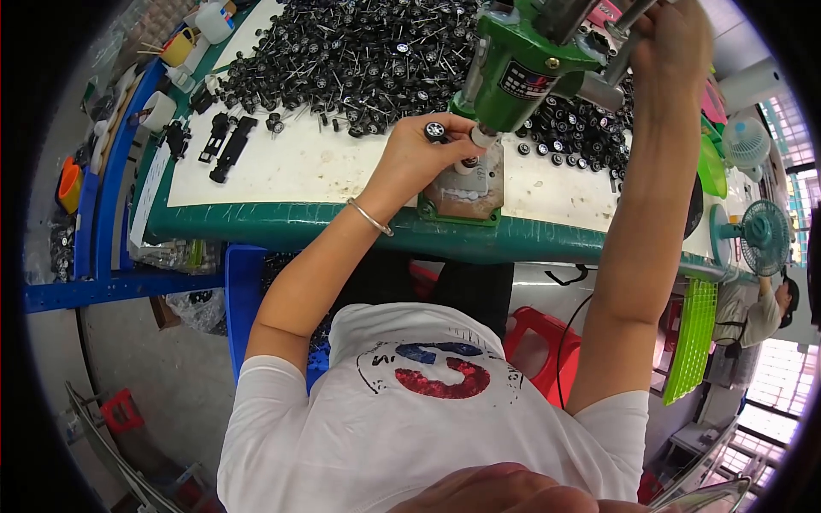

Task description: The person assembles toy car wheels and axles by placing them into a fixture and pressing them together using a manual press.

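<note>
A green hand press [513,77] stands at the table's front edge, its ram pointing down over a metal base plate [486,192]. At the ram's pale tip [482,137], my left hand [419,154] is closed in a pinch. Between its fingers shows a small black toy wheel [434,132] with a silver hub; a second wheel [469,162] sits below the thumb, and whether an axle joins them is hidden. High at the right, my right hand [676,43] is wrapped round the press's metal lever [629,56]; its fingertips are partly hidden.
A big heap of black wheels on axles [368,68] covers the table's back. Loose wheels [573,141] lie right of the press, black chassis parts [233,150] at the left. A blue rack [107,188], blue bin [244,299], red stool [543,342] and fan [764,235] surround me.
</note>
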Action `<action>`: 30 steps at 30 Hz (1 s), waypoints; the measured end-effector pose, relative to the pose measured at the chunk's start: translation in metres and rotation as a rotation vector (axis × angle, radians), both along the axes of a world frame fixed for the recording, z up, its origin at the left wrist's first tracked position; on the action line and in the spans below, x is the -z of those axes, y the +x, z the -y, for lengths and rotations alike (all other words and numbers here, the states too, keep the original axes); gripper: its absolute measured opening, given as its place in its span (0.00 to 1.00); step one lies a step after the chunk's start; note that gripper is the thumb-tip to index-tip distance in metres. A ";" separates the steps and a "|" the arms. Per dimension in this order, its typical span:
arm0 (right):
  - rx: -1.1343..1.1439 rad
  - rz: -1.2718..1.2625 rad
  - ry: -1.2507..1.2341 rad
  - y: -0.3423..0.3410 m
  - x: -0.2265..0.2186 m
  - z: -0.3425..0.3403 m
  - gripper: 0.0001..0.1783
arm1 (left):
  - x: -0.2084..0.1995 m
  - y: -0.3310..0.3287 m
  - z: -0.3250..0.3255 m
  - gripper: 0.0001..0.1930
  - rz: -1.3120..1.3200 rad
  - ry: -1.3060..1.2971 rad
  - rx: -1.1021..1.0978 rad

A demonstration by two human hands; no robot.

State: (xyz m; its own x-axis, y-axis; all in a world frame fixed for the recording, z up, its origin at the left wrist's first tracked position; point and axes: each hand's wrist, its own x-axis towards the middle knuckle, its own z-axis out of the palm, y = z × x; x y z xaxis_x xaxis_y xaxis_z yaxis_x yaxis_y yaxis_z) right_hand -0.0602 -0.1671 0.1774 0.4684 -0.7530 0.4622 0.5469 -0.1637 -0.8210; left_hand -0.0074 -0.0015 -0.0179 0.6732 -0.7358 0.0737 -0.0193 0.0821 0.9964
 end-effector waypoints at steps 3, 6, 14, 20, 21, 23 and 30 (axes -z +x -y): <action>-1.267 0.117 0.964 0.004 0.013 0.073 0.09 | -0.003 0.003 -0.005 0.13 -0.097 -0.021 -0.022; -1.455 0.241 0.876 0.007 0.021 0.069 0.10 | 0.003 0.016 -0.019 0.14 -0.219 -0.062 0.003; -0.013 -0.074 0.120 -0.030 0.098 0.061 0.16 | 0.031 0.044 -0.060 0.11 -0.719 -0.113 -0.095; -0.063 -0.781 -0.354 -0.072 0.208 0.060 0.10 | 0.043 0.044 -0.021 0.11 0.103 0.319 -0.058; -0.023 -0.804 -0.493 -0.073 0.224 0.056 0.10 | 0.045 0.046 -0.017 0.12 0.291 0.442 -0.097; 0.025 -0.884 -0.786 -0.076 0.235 0.045 0.12 | 0.047 0.049 -0.012 0.12 0.429 0.535 -0.121; 0.003 -1.011 -0.822 -0.076 0.239 0.039 0.13 | 0.051 0.051 -0.014 0.09 0.771 0.635 -0.151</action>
State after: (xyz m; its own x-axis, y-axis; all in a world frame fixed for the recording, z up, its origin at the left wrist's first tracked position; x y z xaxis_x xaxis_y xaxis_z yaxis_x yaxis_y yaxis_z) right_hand -0.1365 -0.2062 -0.0618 0.8765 -0.4219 0.2317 -0.2517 -0.8121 -0.5264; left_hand 0.0440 0.0122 -0.0690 0.6965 -0.7010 0.1530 -0.6432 -0.5155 0.5662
